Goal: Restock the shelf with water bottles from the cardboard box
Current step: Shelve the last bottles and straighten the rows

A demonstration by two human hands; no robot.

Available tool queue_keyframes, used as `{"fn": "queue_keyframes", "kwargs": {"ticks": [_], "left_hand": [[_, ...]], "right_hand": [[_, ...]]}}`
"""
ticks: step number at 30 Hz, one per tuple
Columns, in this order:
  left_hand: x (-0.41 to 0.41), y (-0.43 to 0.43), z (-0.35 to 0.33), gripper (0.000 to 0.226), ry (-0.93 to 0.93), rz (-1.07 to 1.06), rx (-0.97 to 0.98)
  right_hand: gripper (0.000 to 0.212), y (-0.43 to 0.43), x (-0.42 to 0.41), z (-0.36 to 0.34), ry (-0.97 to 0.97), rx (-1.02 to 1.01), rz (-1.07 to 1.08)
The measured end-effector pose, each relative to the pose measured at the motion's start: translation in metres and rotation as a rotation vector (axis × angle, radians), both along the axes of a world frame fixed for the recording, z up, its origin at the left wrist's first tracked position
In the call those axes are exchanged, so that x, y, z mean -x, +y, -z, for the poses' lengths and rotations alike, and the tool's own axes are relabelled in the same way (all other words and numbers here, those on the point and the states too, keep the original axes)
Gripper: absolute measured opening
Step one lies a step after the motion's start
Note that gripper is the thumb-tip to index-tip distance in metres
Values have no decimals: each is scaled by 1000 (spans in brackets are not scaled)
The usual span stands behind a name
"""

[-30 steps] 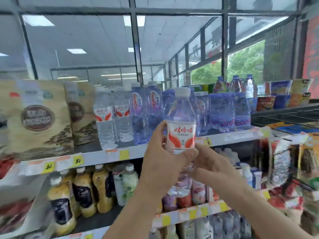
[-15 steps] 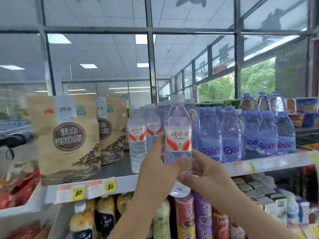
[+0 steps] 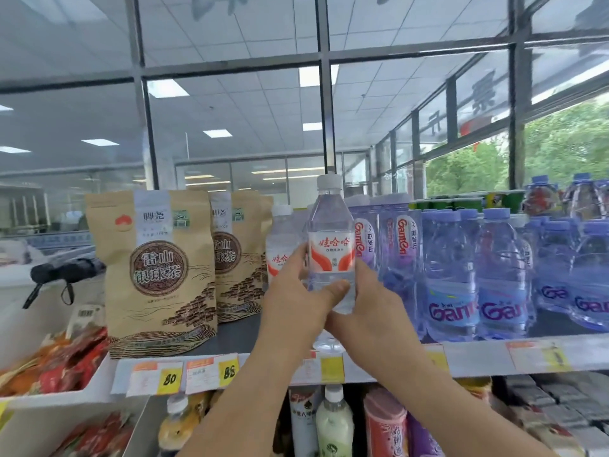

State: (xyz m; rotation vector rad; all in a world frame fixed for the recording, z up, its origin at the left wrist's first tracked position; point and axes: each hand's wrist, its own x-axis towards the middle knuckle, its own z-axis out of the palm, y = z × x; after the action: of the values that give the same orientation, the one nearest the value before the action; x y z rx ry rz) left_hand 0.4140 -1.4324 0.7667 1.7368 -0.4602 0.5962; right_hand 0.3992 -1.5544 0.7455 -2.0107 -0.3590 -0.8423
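A clear water bottle [image 3: 331,245] with a white cap and a red-and-white label stands upright over the front of the top shelf [image 3: 478,356]. My left hand [image 3: 296,298] grips its lower body from the left, thumb across the front. My right hand [image 3: 369,308] holds it from the right and below. Its base sits at the shelf's front edge; whether it touches the shelf I cannot tell. Behind it on the left stands another bottle of the same brand [image 3: 280,245]. The cardboard box is out of view.
Brown paper tea bags [image 3: 155,268] stand on the shelf to the left. Purple-tinted water bottles [image 3: 494,282] fill the shelf to the right. Drinks [image 3: 333,420] stand on the shelf below. A white bin of red snack packs [image 3: 56,361] sits lower left. A window is behind.
Both hands have carried the bottle further forward onto the top shelf, and the view has risen and closed in. The grip on the bottle is unchanged.
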Motion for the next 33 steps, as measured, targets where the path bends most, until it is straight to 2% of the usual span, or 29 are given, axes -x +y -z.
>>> {"fn": "queue_keyframes", "kwargs": {"ticks": [4, 8, 14, 19, 25, 30, 33], "left_hand": [[-5, 4, 2, 51, -20, -64, -54], [-9, 2, 10, 41, -35, -195, -89], [-14, -3, 21, 59, -78, -303, -170], [-13, -5, 29, 75, -72, -326, -178], [-16, -1, 37, 58, -96, -357, -159], [-22, 3, 42, 26, -45, -396, -151], [-25, 5, 43, 15, -10, -429, -171]], "right_hand": [[77, 9, -11, 4, 40, -17, 38], [63, 15, -20, 11, 30, 8, 96], [70, 18, -26, 20, 9, 95, 219], [68, 19, -25, 24, 12, 119, 284], [72, 15, -21, 34, 16, 199, 350], [46, 12, -25, 42, -13, 96, 355], [24, 11, -30, 42, -25, 139, 395]]}}
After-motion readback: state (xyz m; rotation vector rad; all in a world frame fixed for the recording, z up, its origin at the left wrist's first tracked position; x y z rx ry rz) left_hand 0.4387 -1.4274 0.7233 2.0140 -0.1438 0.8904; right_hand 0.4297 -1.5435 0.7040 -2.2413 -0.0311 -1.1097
